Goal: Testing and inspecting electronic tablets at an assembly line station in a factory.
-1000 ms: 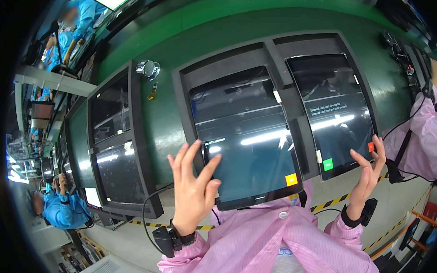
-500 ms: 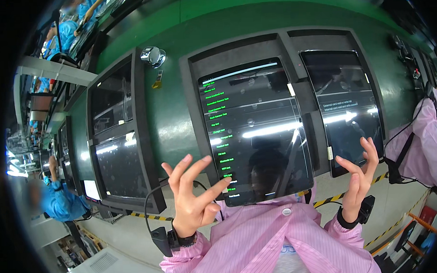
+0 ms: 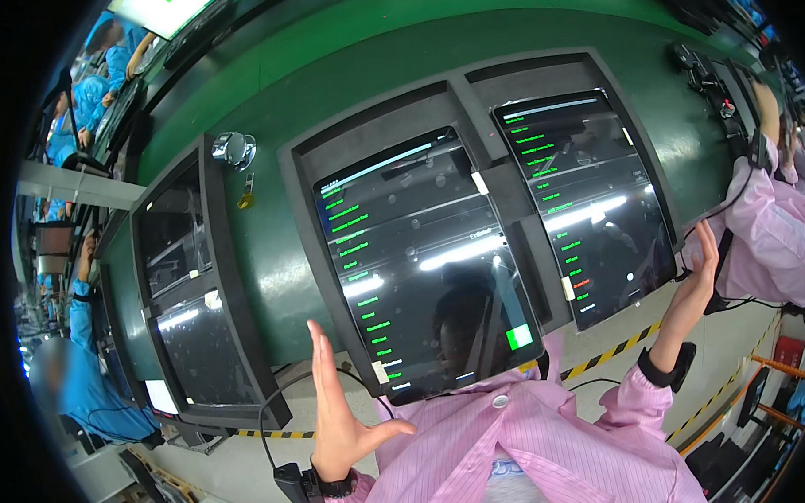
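Your left hand (image 3: 339,427), thumb spread, has moved off the left tablet (image 3: 429,259); your right hand (image 3: 693,293), fingers extended, is beside the right tablet (image 3: 586,187). Snagging the cable (image 3: 263,425) could jolt something.

Two tablets (image 3: 426,291) lie side by side in a tray (image 3: 507,195) on a bench (image 3: 273,234).

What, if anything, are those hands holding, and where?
Nothing is held. The left hand is open beside the left tablet; the right hand is beside the right tablet, its touch unclear.
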A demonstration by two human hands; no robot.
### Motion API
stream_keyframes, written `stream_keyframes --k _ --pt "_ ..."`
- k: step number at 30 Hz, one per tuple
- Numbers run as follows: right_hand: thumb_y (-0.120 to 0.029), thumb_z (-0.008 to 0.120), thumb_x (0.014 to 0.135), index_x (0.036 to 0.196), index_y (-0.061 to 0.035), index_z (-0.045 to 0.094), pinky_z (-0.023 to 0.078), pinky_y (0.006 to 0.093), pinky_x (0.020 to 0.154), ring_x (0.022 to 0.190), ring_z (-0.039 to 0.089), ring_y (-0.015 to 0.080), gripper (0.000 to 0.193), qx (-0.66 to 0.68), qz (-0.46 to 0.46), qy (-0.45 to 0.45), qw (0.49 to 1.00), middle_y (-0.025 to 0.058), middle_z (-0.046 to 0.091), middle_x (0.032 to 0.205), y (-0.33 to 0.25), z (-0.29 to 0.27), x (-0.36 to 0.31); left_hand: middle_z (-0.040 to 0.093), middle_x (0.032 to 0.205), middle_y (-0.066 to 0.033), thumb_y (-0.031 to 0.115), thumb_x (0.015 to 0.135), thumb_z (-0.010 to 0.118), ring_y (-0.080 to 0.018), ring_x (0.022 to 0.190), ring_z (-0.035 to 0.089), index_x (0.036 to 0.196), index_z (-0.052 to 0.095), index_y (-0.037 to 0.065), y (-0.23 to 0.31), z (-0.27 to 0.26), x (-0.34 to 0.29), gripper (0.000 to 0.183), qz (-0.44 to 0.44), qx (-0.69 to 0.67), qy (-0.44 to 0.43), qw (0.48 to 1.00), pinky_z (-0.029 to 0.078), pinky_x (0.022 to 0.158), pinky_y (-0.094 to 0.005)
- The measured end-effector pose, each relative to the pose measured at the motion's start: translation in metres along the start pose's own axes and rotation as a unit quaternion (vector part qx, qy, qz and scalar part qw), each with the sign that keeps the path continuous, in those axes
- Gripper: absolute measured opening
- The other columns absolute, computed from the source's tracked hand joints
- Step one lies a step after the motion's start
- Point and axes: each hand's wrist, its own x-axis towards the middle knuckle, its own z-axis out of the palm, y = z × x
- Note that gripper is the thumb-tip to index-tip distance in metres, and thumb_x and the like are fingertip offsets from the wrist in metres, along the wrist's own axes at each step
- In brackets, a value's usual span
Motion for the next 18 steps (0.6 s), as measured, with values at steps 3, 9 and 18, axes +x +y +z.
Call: stream_keyframes --k 3,9,18 --pt "-0.039 0.026 0.095 0.132 -0.0049 0.042 0.027 0.0386 0.102 0.127 0.036 0.0215 0.052 0.104 0.112 0.011 0.988 0.0130 0.041 0.136 0.005 0.007 0.013 0.005 0.146 -0.0285 0.060 0.066 0.067 -0.0393 0.134 0.017 0.141 -0.005 -0.001 0.004 0.015 -0.003 0.121 -0.068 -0.100 -0.019 0.992 0.020 0.107 -0.0444" --pt "-0.045 0.023 0.095 0.135 -0.0050 0.037 0.035 0.0318 0.101 0.122 0.041 0.0202 0.058 0.237 0.182 -0.008 0.954 0.0139 0.041 0.135 -0.007 0.026 0.019 0.006 0.146 -0.0271 0.052 0.089 0.036 -0.0353 0.136 0.012 0.140 -0.001 -0.007 0.007 0.049 -0.002 0.086 -0.071 -0.161 0.123 0.977 0.012 0.109 -0.0396" --pt "-0.029 0.041 0.084 0.132 0.0015 0.038 0.017 0.0338 0.108 0.132 0.029 0.0232 0.058 0.103 0.062 -0.120 0.985 0.0139 0.037 0.139 -0.004 0.025 0.025 0.016 0.145 -0.0247 0.058 0.091 0.023 -0.0341 0.135 0.021 0.141 0.006 -0.005 -0.007 0.026 0.069 0.082 -0.035 -0.096 0.151 0.983 0.016 0.108 -0.0397"
